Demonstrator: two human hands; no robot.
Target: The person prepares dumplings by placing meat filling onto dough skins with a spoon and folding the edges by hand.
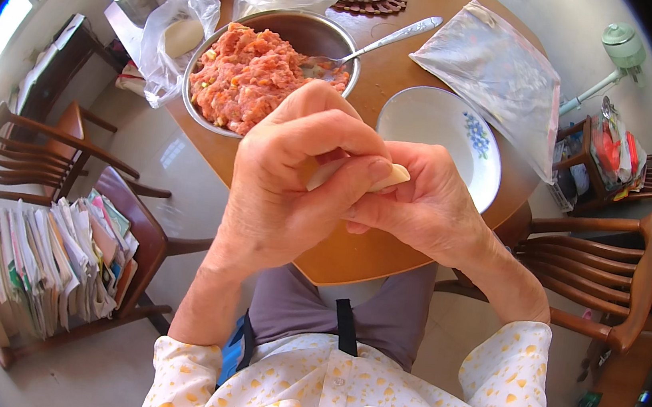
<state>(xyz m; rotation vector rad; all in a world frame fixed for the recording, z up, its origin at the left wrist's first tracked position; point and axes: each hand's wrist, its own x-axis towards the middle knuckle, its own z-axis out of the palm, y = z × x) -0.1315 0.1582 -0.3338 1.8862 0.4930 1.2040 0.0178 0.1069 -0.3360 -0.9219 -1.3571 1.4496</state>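
Note:
Between the fingers of my left hand (298, 182) and my right hand (423, 196) is a pale dough wrapper (392, 178), folded over. Both thumbs press along it, and my fingers hide most of it, so any filling inside cannot be seen. Just beyond my left hand stands a steel bowl (190, 94) heaped with pink minced meat filling (244, 76), flecked with orange and green bits. A metal spoon (402, 34) rests in that bowl, its handle over the right rim. Behind my right hand sits a white bowl (423, 115) with blue painted flowers.
A plastic bag (163, 73) with round pale wrappers (183, 38) lies left of the steel bowl. A translucent plastic sheet (492, 71) covers the table's right side. Wooden chairs (584, 269) flank the wooden table (349, 260); one at left bears stacked papers (63, 264).

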